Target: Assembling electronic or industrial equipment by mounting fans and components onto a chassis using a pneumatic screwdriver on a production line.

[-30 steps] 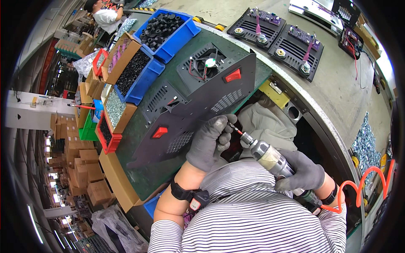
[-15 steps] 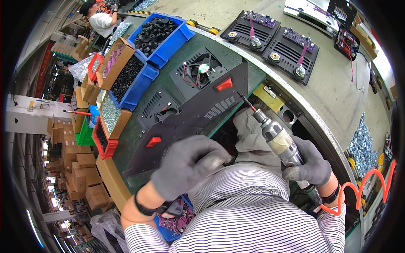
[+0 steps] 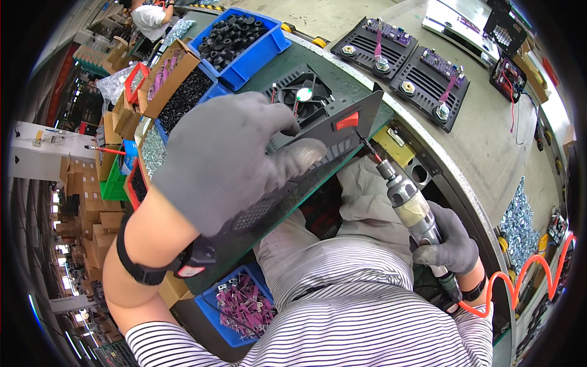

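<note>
My right hand (image 3: 450,240), in a grey glove, is wrapped round a pneumatic screwdriver (image 3: 411,208) with an orange coiled hose (image 3: 502,282). The bit points up and left, near the right end of a black metal panel (image 3: 364,116). Set in that panel is a red rocker switch (image 3: 347,121); rows of vent holes show below it. My gloved left hand (image 3: 235,153) is over the panel's left part, thumb and fingers apart, with nothing visible between them. It hides much of the panel. Behind the panel, a black cooling fan (image 3: 304,95) sits in a black housing on the green bench.
Blue bins of black parts (image 3: 235,43) stand at the back left, beside cardboard boxes of screws. Two black vented plates (image 3: 428,92) with circuit boards lie on the grey surface at right, near a heap of metal fasteners (image 3: 520,214). A blue tray (image 3: 211,300) holds purple leads.
My left hand has moved up and left from my waist to over the panel. The panel has shifted slightly to the right in view. My right hand still grips the screwdriver.
</note>
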`<state>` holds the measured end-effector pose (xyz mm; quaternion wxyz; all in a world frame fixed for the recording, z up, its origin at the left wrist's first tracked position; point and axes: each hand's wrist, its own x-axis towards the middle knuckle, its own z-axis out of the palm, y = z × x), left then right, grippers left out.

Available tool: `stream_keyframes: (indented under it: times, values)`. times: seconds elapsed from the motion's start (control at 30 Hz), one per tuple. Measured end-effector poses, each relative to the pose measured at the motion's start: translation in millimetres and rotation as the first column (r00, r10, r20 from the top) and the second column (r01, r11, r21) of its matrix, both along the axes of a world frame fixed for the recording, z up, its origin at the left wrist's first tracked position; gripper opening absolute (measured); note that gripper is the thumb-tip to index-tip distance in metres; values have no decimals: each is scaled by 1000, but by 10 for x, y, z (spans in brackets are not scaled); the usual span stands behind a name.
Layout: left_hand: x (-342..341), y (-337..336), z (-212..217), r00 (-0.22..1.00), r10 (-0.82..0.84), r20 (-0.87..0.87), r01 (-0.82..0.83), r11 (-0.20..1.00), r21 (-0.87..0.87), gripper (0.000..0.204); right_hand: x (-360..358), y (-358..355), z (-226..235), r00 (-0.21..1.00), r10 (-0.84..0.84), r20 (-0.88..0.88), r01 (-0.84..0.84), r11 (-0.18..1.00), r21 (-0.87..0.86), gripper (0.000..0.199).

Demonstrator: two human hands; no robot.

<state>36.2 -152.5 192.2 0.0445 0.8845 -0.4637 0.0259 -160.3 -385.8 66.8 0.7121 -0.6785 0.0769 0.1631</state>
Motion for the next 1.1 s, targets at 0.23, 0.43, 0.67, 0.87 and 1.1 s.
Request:
stream_keyframes:
  times: [0.23,0.43,0.67,0.87,1.1]
  values:
    - [64,-148,-106,990,36,-139,-5,976,220,49,50,35,-11,1000,-8,-13,9,998,59,64]
    - [115,-234,-13,985,92,-145,-47,956,289,50,327,35,55,1000,1,7,-2,998,56,69]
    - [608,89,155,616,287,-734,-267,952,148,50,522,-139,-28,999,43,-25,-41,997,68,56]
    - [1040,689,-358,952,235,-196,-198,962,190,43,595,-231,-5,988,147,-41,-150,985,-86,55]
    - [1065,335,-1169,993,115,-24,-108,972,209,42,653,-236,182,972,70,-222,-65,997,30,62]
